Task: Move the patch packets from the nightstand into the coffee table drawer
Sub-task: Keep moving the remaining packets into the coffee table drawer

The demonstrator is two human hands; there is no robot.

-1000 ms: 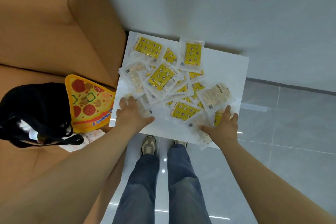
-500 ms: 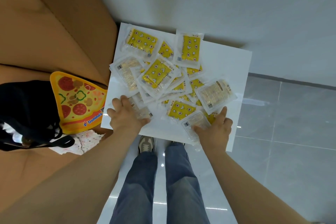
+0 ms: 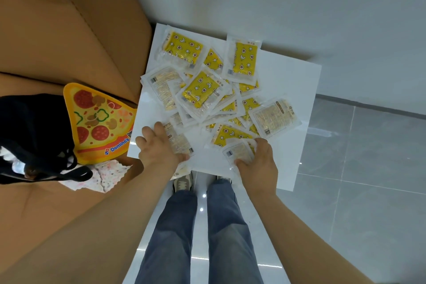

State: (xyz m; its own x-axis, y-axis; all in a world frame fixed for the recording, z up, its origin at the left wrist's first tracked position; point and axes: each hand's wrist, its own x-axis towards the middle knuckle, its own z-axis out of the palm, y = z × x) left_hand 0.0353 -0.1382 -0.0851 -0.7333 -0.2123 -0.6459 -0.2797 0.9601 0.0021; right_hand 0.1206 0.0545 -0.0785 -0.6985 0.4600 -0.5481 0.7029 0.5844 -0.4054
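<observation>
The patch packets (image 3: 200, 92) lie in a messy heap on the white bench (image 3: 288, 80), just right of the brown sofa (image 3: 57, 30). The left hand (image 3: 161, 147) is at the near left of the heap, and its grip is closed on a clear packet (image 3: 178, 143) with the thumb on top. The right hand (image 3: 258, 163) is at the near right, and its grip is closed on a small packet (image 3: 237, 152) at the bench's near edge.
</observation>
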